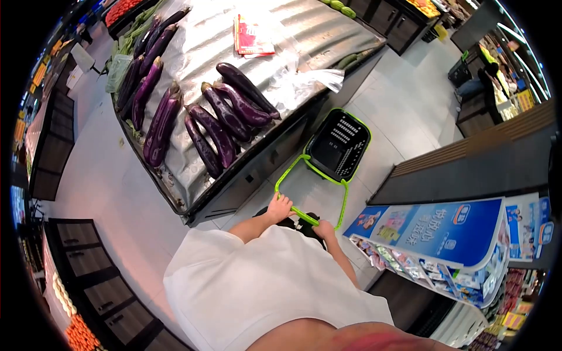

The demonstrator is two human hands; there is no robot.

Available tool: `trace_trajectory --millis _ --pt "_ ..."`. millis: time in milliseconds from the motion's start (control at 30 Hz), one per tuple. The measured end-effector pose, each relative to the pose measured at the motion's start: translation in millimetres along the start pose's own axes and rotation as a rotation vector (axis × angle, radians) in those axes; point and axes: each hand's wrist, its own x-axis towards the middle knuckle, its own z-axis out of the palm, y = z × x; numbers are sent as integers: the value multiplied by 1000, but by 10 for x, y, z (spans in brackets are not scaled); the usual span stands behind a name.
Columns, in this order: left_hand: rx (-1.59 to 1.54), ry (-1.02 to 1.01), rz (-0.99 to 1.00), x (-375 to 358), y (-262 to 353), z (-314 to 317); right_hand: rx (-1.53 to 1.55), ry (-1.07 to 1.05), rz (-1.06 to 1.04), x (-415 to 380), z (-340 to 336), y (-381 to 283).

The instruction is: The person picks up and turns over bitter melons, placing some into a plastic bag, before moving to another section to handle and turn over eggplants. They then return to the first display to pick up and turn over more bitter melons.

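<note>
Both of my hands hold the bright green handle point(285, 174) of a black rolling shopping basket point(329, 146). My left hand point(280, 208) is wrapped round the handle's near left corner. Further right along the same bar, my right hand point(324, 229) is closed on it. The basket stands on the floor ahead of me, and no goods show inside it. Left of the basket is a produce stand with a silvery sheet point(193, 64). Several purple eggplants point(219, 128) lie on that stand, the nearest group by its front edge.
A blue snack display point(430, 228) stands close on my right, beside a dark counter point(468, 158). Red price cards point(253, 38) and clear plastic bags point(298, 88) lie on the stand. Dark cabinets point(108, 281) line the left. A tiled aisle point(398, 93) runs ahead past the basket.
</note>
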Motion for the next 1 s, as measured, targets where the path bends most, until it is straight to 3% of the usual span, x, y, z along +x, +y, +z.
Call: trace_trajectory --millis 67,133,233,267,333,400,500,533,567,600,667,733,767,800,867,933,1000 --pt "-52 257 -172 170 -186 73 26 -60 -11 285 -247 -141" --pt "-91 171 -241 320 -351 -122 48 -125 -30 601 -263 -75" --pt "-684 -133 -360 444 -619 -137 92 -195 -60 1021 -20 185" --pt "-751 -110 -363 479 -689 -115 84 -244 -95 1248 17 344" --pt "-650 -399 -432 621 -929 -7 22 -334 -183 1688 -261 395" --pt "-574 -371 -376 581 -1119 400 252 -559 -210 2157 -653 374" --pt "-1182 377 -1048 338 -723 718 211 -589 -205 2518 -1361 205" --pt "-1553 315 -1373 332 -596 430 249 -617 -172 2750 -1358 268" --pt "-1605 212 -1488 316 -510 437 180 -622 -153 2791 -1586 154" --pt "-1607 75 -1499 311 -407 525 182 -526 -127 2797 -1702 77" --pt "-1492 93 -1308 232 -156 459 174 -433 -126 3090 -1668 158" --pt "-1445 190 -1304 213 21 340 55 -396 -33 3657 -1392 510" --pt "-1255 318 -1172 181 108 599 41 -407 -49 3696 -1483 477" --pt "-1263 329 -1189 183 145 532 118 -367 33 3645 -1648 445" --pt "-1884 527 -1617 66 222 189 177 -328 111 3725 -1773 452" --pt "-1709 774 -1400 -153 232 -55 102 -398 177 4087 -1704 647" --pt "-1617 1098 -1471 -243 43 -719 22 -416 204 4586 -1329 977"
